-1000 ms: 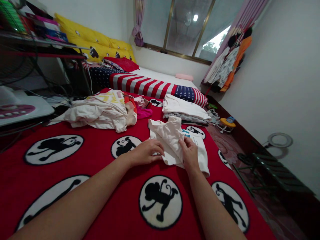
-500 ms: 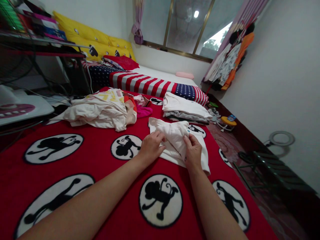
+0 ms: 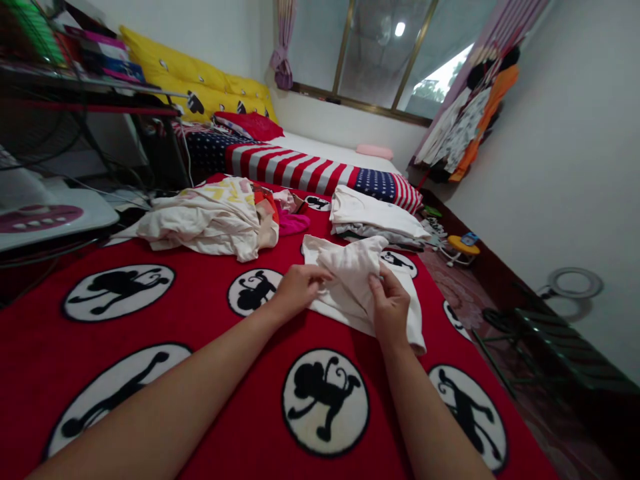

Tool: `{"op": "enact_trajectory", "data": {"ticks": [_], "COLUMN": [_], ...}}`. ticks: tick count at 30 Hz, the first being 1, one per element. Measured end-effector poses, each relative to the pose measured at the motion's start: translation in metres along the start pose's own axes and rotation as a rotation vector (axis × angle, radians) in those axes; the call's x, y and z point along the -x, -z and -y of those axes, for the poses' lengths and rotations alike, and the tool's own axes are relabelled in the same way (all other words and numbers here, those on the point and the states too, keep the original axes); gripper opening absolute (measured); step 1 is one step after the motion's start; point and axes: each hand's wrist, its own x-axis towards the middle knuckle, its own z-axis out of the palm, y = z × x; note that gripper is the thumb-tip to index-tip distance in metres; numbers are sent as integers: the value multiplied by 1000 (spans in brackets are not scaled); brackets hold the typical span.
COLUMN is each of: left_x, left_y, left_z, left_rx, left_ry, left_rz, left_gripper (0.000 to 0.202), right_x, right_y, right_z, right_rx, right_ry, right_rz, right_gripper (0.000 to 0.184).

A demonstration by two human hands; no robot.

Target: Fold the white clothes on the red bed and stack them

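Observation:
A partly folded white shirt [image 3: 350, 303] lies on the red blanket [image 3: 215, 373], which is printed with black monkeys in white ovals. The upper layer of the shirt is bunched and raised between my hands. My right hand [image 3: 390, 303] pinches a fold on its right side between thumb and fingers. At the left side, my left hand [image 3: 301, 288] has its fingers bent together on the cloth, the index finger reaching furthest in; its fingertips are partly hidden. Just beyond the shirt sits a stack of folded clothes [image 3: 375, 215] with a white one on top.
A loose heap of clothes [image 3: 200, 217] lies at the far left of the blanket. Behind is a bed with a striped, starred cover [image 3: 295, 170]. A fan base [image 3: 65, 213] stands at the left. A dark green stool [image 3: 570, 347] is at the right, past the blanket's edge.
My left hand has shifted slightly left and its fingers are drawn back on the cloth. My right hand keeps its pinch on the shirt. The whole view has shifted a little.

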Motion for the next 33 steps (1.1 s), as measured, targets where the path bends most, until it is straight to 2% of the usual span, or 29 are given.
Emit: {"op": "enact_trajectory", "data": {"ticks": [3,5,7,9,11,13,17,20,22,24,28,31,33], "left_x": [-6,-8,-9,-10,-12,-13,-11,-8,-8,-10,-10,-9,-9], "left_y": [29,46,57,61,59,53,40,37,41,49,70,84,92], "left_z": [18,29,35,35,30,21,4,-6,-10,-10,-1,6,7], "left_rx": [231,356,427,433,401,351,127,-136,-280,-330,-232,-175,-158], "left_ry": [289,393,475,509,493,454,358,334,336,355,560,699,679], "left_rz": [-404,-577,-661,-660,-581,-415,-85,37,83,174,424,446,496], "left_gripper": [30,26,25,25,26,34,57,61,56,41,20,15,16], "right_x": [9,11,10,8,5,5,13,19,20,19,16,14,11], "right_y": [-2,-3,-2,-1,0,0,-5,-10,-11,-10,-7,-4,0], "right_z": [15,21,22,18,14,12,17,20,19,17,15,14,12], "right_rx": [146,212,242,251,242,224,223,245,242,234,257,308,367], "right_ry": [116,156,179,164,115,89,159,244,259,240,194,155,119], "right_rz": [288,391,355,284,259,301,548,674,663,628,528,436,371], "right_gripper": [16,17,22,25,22,17,18,16,16,14,14,16,18]}}
